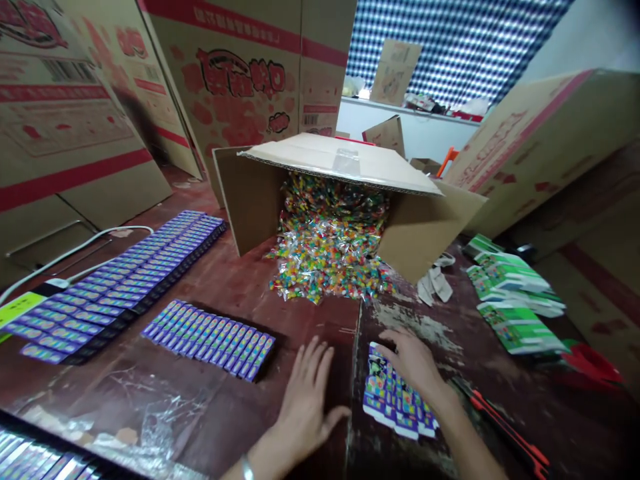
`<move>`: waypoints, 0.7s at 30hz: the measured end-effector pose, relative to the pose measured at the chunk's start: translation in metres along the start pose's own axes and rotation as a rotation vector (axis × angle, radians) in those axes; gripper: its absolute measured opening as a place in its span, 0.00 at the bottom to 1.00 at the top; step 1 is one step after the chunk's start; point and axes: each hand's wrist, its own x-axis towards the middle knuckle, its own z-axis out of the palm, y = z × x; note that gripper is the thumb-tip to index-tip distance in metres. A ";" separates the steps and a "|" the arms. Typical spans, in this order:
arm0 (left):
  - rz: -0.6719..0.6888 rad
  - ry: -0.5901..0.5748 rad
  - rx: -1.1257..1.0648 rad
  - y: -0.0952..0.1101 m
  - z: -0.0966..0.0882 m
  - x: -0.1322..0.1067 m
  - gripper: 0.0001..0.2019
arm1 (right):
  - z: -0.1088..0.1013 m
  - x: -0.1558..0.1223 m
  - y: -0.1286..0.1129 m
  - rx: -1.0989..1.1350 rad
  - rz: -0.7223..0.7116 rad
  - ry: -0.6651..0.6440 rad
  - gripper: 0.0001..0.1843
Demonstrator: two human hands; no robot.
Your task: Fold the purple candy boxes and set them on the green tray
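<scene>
My left hand (306,400) rests flat on the dark red table, its fingers stretched out and nothing in it. At the right, my right hand (413,363) has its fingers curled over the far end of a fanned stack of flat purple cartons (393,400); some fingertips are hidden. Left of my left hand lies a row of filled-out small purple boxes (210,339). Beyond both hands, a cardboard carton (255,207) on its side spills clear packets of colourful candy (330,260) onto the table.
Long rows of purple boxes (135,273) lie at the left, beside a white cable (75,250). Green-and-white packs (520,293) are stacked at the right. A red-and-black tool (505,420) lies near my right forearm. Large cardboard cartons (250,80) stand behind.
</scene>
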 end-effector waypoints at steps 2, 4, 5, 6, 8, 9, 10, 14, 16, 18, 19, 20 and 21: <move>0.069 -0.076 -0.046 0.016 0.020 0.014 0.45 | 0.002 -0.007 0.009 -0.033 -0.020 -0.047 0.16; 0.087 -0.119 -0.061 0.027 0.036 0.027 0.45 | 0.007 -0.014 0.006 -0.023 -0.061 -0.053 0.20; 0.081 -0.133 -0.060 0.031 0.041 0.032 0.44 | 0.009 -0.017 0.004 -0.011 -0.079 -0.037 0.20; 0.069 -0.142 -0.057 0.033 0.045 0.036 0.44 | 0.010 -0.018 0.001 0.003 -0.090 -0.008 0.19; 0.041 -0.162 -0.051 0.036 0.047 0.041 0.45 | 0.009 -0.020 -0.002 0.047 -0.093 0.075 0.12; 0.027 -0.168 -0.051 0.037 0.046 0.042 0.45 | 0.008 -0.019 -0.002 0.083 -0.088 0.116 0.08; 0.013 -0.171 -0.056 0.037 0.045 0.041 0.45 | 0.006 -0.019 -0.002 0.134 -0.072 0.148 0.04; -0.046 -0.147 -0.173 0.036 0.031 0.036 0.43 | 0.002 -0.013 -0.007 0.503 0.085 0.120 0.13; -0.089 -0.135 -0.255 0.036 0.022 0.034 0.43 | 0.006 -0.009 -0.016 0.692 0.151 0.079 0.16; -0.148 -0.132 -0.323 0.036 0.012 0.034 0.41 | 0.010 -0.007 -0.030 0.830 0.172 0.084 0.17; -0.181 -0.125 -0.359 0.035 0.007 0.035 0.39 | 0.013 -0.007 -0.037 0.890 0.176 0.088 0.18; -0.209 -0.112 -0.408 0.034 0.002 0.036 0.37 | 0.014 -0.008 -0.045 0.949 0.180 0.087 0.18; -0.229 -0.094 -0.477 0.032 -0.004 0.038 0.34 | 0.016 -0.010 -0.052 1.007 0.179 0.080 0.18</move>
